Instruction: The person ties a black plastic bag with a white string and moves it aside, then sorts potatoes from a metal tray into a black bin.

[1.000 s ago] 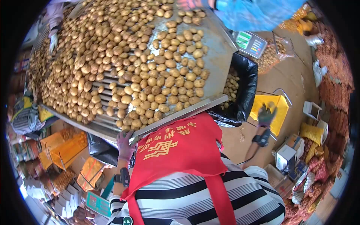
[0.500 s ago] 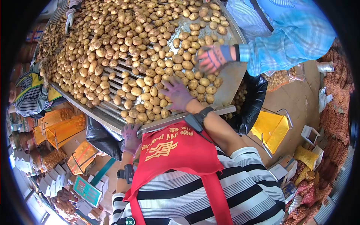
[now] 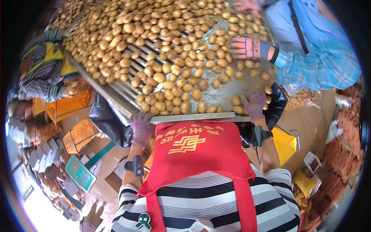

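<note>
"Fingers?"
"The purple-gloved right hand [image 3: 255, 106] spreads wide beside round tan potatoes [image 3: 196, 94]. The purple-gloved left hand [image 3: 141, 129] is at the rim, fingers slightly apart; whether they grip, I can't tell."
"Farther out?"
"The grey metal table [image 3: 222, 92] shows bare patches nearby. I'd judge much is left: potatoes lie thick beyond."

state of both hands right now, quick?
Left hand: open, fingers spread at the metal table's rim, no potato seen in it.
Right hand: open, beside potatoes at the table's near right corner.
</note>
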`<control>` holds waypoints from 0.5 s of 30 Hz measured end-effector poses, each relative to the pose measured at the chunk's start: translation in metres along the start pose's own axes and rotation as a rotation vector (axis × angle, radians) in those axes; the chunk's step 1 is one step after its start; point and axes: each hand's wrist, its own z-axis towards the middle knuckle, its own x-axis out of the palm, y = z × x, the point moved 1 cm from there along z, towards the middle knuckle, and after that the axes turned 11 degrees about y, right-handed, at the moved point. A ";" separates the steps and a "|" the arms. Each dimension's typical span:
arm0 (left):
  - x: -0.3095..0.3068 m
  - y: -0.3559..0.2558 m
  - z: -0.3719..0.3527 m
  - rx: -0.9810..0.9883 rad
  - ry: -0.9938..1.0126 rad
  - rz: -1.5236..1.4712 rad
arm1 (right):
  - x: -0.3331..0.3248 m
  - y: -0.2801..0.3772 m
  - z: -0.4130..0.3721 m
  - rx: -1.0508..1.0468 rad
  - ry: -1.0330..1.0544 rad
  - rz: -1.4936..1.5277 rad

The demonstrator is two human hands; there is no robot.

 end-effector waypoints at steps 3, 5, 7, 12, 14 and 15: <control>0.008 0.001 -0.004 -0.051 -0.022 0.024 | -0.015 0.075 0.010 -0.486 -0.279 0.243; 0.002 -0.002 -0.010 -0.052 -0.030 0.022 | -0.029 0.163 0.011 -0.819 -0.144 0.318; 0.002 -0.005 -0.018 -0.068 -0.061 0.037 | -0.035 0.238 0.004 -1.136 -0.143 0.220; 0.005 -0.004 -0.045 -0.133 -0.085 -0.034 | -0.011 0.290 0.000 -1.201 0.154 -0.158; 0.010 -0.005 -0.053 -0.212 -0.071 -0.030 | -0.018 0.269 0.009 -1.099 0.229 -0.108; 0.011 -0.004 -0.056 -0.201 -0.093 -0.049 | -0.025 0.256 0.008 -1.039 0.255 -0.149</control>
